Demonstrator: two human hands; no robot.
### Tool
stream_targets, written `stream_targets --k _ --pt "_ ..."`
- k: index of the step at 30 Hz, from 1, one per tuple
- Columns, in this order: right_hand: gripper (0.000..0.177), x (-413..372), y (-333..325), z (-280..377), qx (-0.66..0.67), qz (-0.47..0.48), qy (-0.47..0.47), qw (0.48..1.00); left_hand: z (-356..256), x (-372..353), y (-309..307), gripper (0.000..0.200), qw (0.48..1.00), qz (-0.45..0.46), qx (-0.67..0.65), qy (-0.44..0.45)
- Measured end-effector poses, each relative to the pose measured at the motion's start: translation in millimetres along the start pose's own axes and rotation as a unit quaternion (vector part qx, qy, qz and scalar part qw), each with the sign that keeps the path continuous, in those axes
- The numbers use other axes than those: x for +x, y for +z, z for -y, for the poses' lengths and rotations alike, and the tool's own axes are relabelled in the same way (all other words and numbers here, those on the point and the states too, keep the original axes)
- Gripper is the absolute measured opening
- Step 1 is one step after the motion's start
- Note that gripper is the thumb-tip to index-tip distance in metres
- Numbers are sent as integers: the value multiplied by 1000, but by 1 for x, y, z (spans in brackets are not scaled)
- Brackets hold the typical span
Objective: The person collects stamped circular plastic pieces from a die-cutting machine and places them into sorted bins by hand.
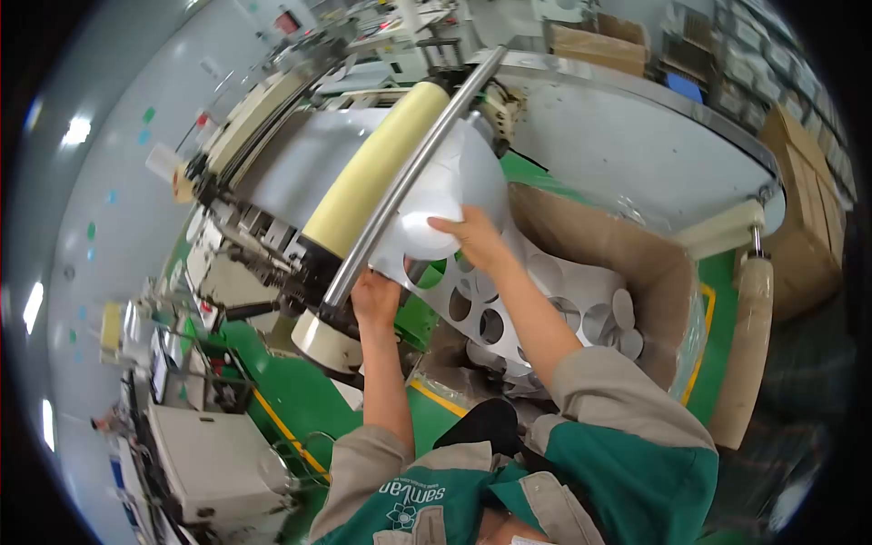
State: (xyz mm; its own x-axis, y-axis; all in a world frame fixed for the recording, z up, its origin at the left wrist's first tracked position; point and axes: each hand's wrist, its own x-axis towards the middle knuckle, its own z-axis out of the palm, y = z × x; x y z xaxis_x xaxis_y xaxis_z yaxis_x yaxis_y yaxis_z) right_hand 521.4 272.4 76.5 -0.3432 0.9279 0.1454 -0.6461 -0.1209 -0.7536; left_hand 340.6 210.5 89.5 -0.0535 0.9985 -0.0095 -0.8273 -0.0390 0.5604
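Note:
A white sheet (pixel 468 173) comes off the machine beside a yellow roller (pixel 377 168) and a steel bar (pixel 413 173). Farther down it becomes a web with round holes (pixel 472 309), which hangs into a large cardboard box (pixel 627 245). My right hand (pixel 474 238) pinches a white piece at the sheet's edge, thumb and fingers together. Just below the steel bar, my left hand (pixel 376 298) is at the left edge of the sheet; its fingers are partly hidden, and what they hold cannot be made out.
Cut white rounds (pixel 622 313) lie in the box. A wrapped roll (pixel 743 354) on an arm stands at the right, near another cardboard box (pixel 804 218). At the lower left is a white cabinet (pixel 213 463). Yellow lines mark the green floor (pixel 259 363).

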Motion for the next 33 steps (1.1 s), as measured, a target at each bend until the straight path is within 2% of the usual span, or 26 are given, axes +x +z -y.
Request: stream_targets --k 1,2,3,5,7,8,9,11,12,13,14,15,16,18,19,20,21,22,24,26,27,28,29,31,32,33 --pt "36 1 7 0 -58 -3 -27 998 1 -3 2 40 998 44 5 -49" --pt "34 0 14 1 -39 14 -33 999 4 -5 2 41 997 26 29 -65" --pt "38 3 13 0 -98 34 -30 994 7 -6 0 41 995 6 53 -80" --pt "44 2 17 -5 -255 -40 -76 963 18 -1 -24 40 989 3 123 -76" --pt "46 5 12 -23 -285 -47 -137 948 31 -10 -26 40 980 29 190 -45" --pt "47 5 13 -23 -302 -49 -167 937 36 -14 -27 41 979 43 193 -56" --pt "46 3 12 -23 -296 -39 -145 943 40 -17 -29 41 977 57 194 -66" --pt "44 -4 7 -25 -286 -13 -94 953 39 -23 -36 38 980 11 181 -78" --pt "40 -9 4 -29 -297 -28 -99 949 35 -21 -45 38 982 -6 162 -92" --pt "37 -17 1 -33 -173 -75 -93 978 32 -18 -51 38 984 -23 142 -106" --pt "34 -24 -6 -36 -47 -121 -86 988 30 -15 -53 39 988 10 119 -101" --pt "37 -24 -21 -44 76 -179 -95 976 30 -20 -25 41 982 -24 170 -79" --pt "41 -25 -38 -53 197 -234 -101 947 24 -17 -23 41 983 -27 163 -76" --pt "34 -43 -64 -39 399 -200 -107 888 18 -13 -8 42 987 -40 153 -37" --pt "32 -44 -75 -39 415 -226 -85 877 14 -7 -7 41 989 -36 145 -17" --pt "32 -40 -79 -37 409 -207 -109 882 6 1 -6 40 990 -32 134 3" --pt "32 -37 -79 -29 400 -186 -131 888 4 5 0 40 992 -29 122 25" --pt "33 -35 -75 -23 336 -168 -103 921 3 8 6 38 991 -22 121 45" --pt "35 -32 -43 6 204 -125 -42 970 0 15 1 38 997 -14 77 10" --pt "39 -11 -30 7 82 -92 -19 992 -4 20 -1 38 998 -29 38 -32" --pt "41 -5 -21 8 21 -74 -9 997 -2 17 2 37 998 -8 9 -60" --pt "45 -6 -13 9 8 -31 -64 997 1 13 -1 36 997 -13 23 -68" --pt "45 -3 -9 7 -57 -19 -57 997 7 11 -7 36 996 -16 37 -78" --pt "47 2 -7 1 -187 0 -46 981 26 1 -12 32 988 -43 139 -52" --pt "35 2 -6 -11 -226 5 -93 970 33 -5 -12 32 984 -26 170 -49" --pt "34 -1 -6 -17 -254 7 -89 963 40 -12 -14 32 979 -9 201 -47"
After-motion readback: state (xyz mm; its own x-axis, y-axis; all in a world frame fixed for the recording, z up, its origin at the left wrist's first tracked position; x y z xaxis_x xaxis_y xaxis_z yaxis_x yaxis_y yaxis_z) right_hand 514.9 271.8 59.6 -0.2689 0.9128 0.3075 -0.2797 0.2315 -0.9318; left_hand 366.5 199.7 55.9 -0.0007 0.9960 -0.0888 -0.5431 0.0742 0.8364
